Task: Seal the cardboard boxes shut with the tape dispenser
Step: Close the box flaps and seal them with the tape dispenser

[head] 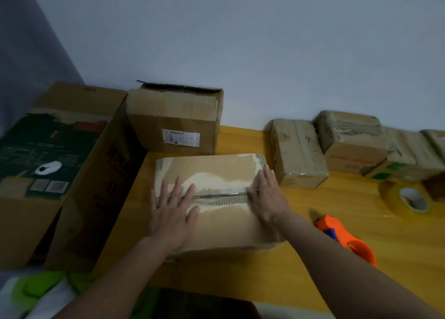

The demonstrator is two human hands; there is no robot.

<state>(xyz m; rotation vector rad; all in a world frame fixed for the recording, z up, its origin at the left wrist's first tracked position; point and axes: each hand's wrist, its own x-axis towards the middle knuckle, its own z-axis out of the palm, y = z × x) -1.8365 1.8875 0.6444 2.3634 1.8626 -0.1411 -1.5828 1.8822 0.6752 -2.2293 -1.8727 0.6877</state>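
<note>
A brown cardboard box (pixel 216 220) lies on the yellow table (pixel 361 258) in front of me, its two top flaps folded down and meeting at a seam across the middle. My left hand (pixel 171 210) presses flat on the left part of the flaps, fingers spread. At the right end of the seam my right hand (pixel 267 196) lies flat with straight fingers. The orange tape dispenser (pixel 346 239) rests on the table to the right of the box, untouched. A loose roll of clear tape (pixel 407 197) sits further right.
A tall box with a white label (pixel 175 119) stands behind, its top flap ajar. Large cartons (pixel 55 174) fill the left side. Several small taped boxes (pixel 298 152) line the wall at the right. Green cloth (pixel 41 287) lies at the lower left.
</note>
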